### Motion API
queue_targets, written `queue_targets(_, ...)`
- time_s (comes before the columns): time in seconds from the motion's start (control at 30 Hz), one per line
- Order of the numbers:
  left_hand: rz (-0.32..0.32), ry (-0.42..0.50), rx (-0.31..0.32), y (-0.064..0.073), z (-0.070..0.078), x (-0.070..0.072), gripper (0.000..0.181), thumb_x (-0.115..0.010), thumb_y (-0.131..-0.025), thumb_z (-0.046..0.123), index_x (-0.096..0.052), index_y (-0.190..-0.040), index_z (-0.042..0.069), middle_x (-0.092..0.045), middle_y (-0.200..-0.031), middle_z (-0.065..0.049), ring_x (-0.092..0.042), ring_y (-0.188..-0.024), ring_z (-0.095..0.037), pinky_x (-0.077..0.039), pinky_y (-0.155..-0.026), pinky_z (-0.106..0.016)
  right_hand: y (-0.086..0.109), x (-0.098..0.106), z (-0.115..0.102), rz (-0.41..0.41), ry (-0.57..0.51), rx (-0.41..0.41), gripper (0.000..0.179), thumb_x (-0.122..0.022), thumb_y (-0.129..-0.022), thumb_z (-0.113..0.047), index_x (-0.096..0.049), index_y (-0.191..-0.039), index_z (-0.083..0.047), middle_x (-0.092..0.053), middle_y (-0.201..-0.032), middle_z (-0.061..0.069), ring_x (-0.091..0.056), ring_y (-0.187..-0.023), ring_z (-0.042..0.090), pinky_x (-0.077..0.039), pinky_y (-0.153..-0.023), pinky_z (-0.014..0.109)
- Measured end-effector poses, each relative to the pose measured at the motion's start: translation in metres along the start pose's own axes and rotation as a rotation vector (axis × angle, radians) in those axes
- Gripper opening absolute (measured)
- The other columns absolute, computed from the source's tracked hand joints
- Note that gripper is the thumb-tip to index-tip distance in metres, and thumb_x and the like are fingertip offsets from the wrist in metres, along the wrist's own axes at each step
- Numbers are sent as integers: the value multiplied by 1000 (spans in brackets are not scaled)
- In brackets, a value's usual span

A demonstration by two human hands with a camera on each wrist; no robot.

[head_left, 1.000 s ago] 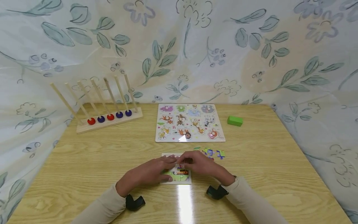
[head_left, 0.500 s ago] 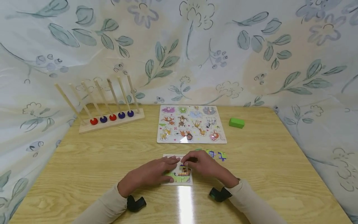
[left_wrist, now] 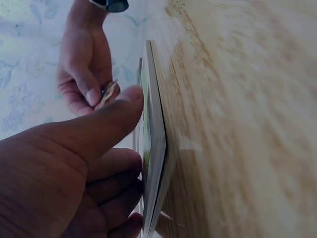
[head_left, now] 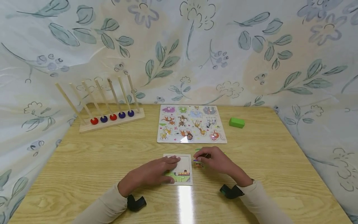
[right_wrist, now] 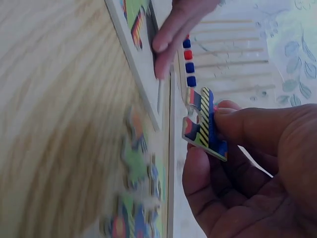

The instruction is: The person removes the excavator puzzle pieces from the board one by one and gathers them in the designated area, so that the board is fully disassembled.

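Observation:
My left hand (head_left: 152,171) rests on a small puzzle board (head_left: 191,166), its fingers stretched over the upper left part and its thumb low on the frame. Along the lower part of the board lie joined green and striped puzzle pieces (head_left: 179,178). Just right of the board, my right hand (head_left: 216,160) pinches a puzzle piece (right_wrist: 203,124) between thumb and fingers. Blue with yellow-black stripes, the piece is tilted and held off the table. Several loose puzzle pieces (right_wrist: 136,163) lie beneath and beyond this hand, mostly hidden by it in the head view.
Behind the board lies a larger animal peg puzzle (head_left: 191,124). A green block (head_left: 236,122) sits at the back right. At the back left stands a wooden rack (head_left: 112,120) with upright rods and red and blue beads. Patterned cloth (head_left: 179,62) hangs behind the table.
My right hand has moved right, off the board, with the puzzle piece still pinched. More of the board's upper area shows. My left hand has stayed in place on the board.

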State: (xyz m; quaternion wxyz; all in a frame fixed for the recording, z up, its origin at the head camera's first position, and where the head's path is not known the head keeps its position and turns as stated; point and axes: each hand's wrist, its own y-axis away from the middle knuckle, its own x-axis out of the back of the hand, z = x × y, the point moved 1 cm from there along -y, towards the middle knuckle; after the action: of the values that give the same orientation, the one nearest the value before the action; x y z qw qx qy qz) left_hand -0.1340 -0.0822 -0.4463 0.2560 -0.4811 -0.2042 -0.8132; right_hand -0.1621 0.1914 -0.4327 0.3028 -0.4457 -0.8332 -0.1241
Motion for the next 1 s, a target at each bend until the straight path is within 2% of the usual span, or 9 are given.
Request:
queue_targets(0.23, 31, -54, -39, 3, -1, 8, 62, -68, -92, 36, -49, -143, 6, -35, -154, -6, -29, -142, -23, -31, -111, -39, 11, 16, 9, 4, 28, -25, 15, -62, -93, 0, -73, -103, -5, -69, -97, -1, -63, -84, 12, -53, -70, 27)
queue_targets(0.33, 32, -37, -18, 6, -2, 13, 67, -70, -89, 37, -48, -144, 6, -33, -155, -5, -26, -143, -24, -30, -111, -40, 16, 21, 13, 6, 31, -39, 15, -62, -93, 1, -73, -102, -4, -70, -97, 1, -65, -87, 13, -54, -72, 27)
queue_targets(0.5, -35, 17, 55, 10, -5, 14, 83, -76, -83, 41, -40, -149, 6, -24, -159, -3, -19, -145, -24, -28, -112, -41, 22, 32, 17, -6, 26, -55, 14, -62, -93, 1, -73, -102, -1, -70, -98, 4, -65, -89, 15, -54, -73, 27)
queue_targets(0.63, -86, 30, 76, 13, -6, 13, 89, -77, -81, 43, -36, -151, 5, -18, -161, -2, -14, -147, -23, -25, -113, -41, 28, 39, 21, -16, 39, -93, 14, -62, -93, 1, -73, -101, -3, -69, -98, 3, -63, -85, 13, -53, -70, 27)
queue_targets(0.83, -97, 28, 100, 17, -8, 16, 89, -78, -82, 38, -35, -151, 3, -17, -161, -5, -14, -147, -26, -24, -114, -43, 34, 50, 31, -20, 76, -136, 13, -63, -94, -3, -73, -102, -4, -69, -94, 1, -60, -76, 12, -52, -64, 27)
queue_targets(1.0, -108, 40, 97, 17, -9, 17, 86, -78, -84, 35, -34, -150, 2, -17, -161, -6, -14, -147, -26, -25, -113, -43, 38, 55, 40, -12, 106, -134, 14, -63, -93, -2, -74, -100, -6, -69, -94, 0, -57, -73, 11, -50, -63, 28)
